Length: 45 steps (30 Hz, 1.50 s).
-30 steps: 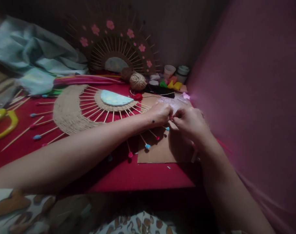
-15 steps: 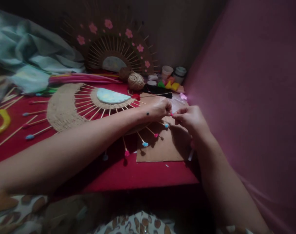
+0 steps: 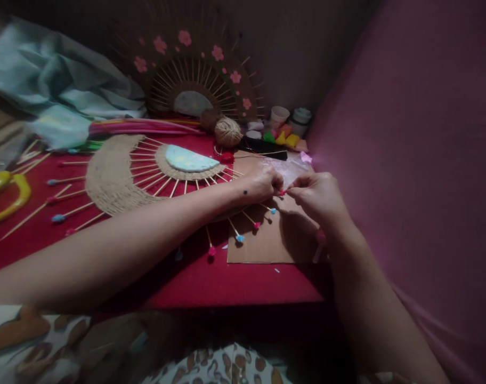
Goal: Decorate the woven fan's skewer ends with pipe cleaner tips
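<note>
My left hand (image 3: 262, 182) reaches across a woven fan of thin sticks (image 3: 107, 178), its fingers closed; what they grip is hidden. A small bright pink piece, looking like soft clay (image 3: 283, 193), shows between the two hands. From the right, my right hand (image 3: 321, 196) pinches at that piece with thumb and forefinger. The fan has a pale blue half-round centre (image 3: 193, 159), and its stick ends carry pink and blue blobs, such as a blue one (image 3: 240, 239) and a pink one (image 3: 257, 225). My left forearm covers part of the weaving.
Cardboard (image 3: 254, 250) lies under the fan's right side on the red tabletop (image 3: 211, 285). Behind are a twine ball (image 3: 227, 132), coloured clay packets (image 3: 281, 138), a cup (image 3: 278, 116) and a flowered fan (image 3: 185, 69). Yellow-handled scissors (image 3: 17, 202) rest left; a pink curtain (image 3: 411, 160) hangs right.
The view has shifted slightly, so the scene sits a little further right. More of the pink piece shows between my hands. Both hands stay close together.
</note>
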{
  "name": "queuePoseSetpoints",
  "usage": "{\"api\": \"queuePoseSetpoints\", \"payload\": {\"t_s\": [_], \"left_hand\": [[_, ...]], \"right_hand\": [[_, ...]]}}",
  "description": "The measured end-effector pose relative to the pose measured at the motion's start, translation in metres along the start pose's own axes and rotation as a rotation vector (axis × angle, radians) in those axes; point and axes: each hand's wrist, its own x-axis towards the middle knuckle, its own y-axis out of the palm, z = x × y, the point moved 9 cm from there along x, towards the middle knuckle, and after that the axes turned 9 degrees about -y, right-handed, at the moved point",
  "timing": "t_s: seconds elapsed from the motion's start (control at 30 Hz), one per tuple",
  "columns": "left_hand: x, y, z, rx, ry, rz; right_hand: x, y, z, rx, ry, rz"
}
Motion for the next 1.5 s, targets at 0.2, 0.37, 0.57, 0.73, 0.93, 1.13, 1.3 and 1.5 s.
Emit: {"api": "queuePoseSetpoints", "payload": {"t_s": [0.2,0.37,0.57,0.73,0.93,1.13,1.3,1.5], "left_hand": [[0.002,-0.003,0.001,-0.013,0.017,-0.037],[0.003,-0.005,-0.001,-0.018,0.009,-0.042],[0.005,-0.006,0.001,-0.057,-0.020,0.030],[0.002,-0.003,0.000,-0.161,0.040,0.090],[-0.004,0.002,0.003,-0.196,0.063,0.154],[-0.006,0.002,0.007,-0.095,0.072,0.136],[-0.011,0.008,0.009,0.018,0.098,0.113],[-0.018,0.003,0.007,-0.018,0.066,0.010]], "right_hand": [[-0.002,0.001,0.006,-0.031,-0.063,0.015],[-0.001,0.008,-0.001,-0.069,-0.004,0.091],[-0.003,0.020,-0.020,0.128,0.186,0.188],[-0.003,0.026,-0.027,0.307,0.232,0.183],[-0.002,0.028,-0.025,0.299,0.133,0.158],[0.000,0.016,-0.010,0.064,-0.081,0.017],[0.001,0.021,-0.004,-0.166,-0.157,0.160],[-0.003,0.028,-0.004,-0.330,-0.197,0.271]]}}
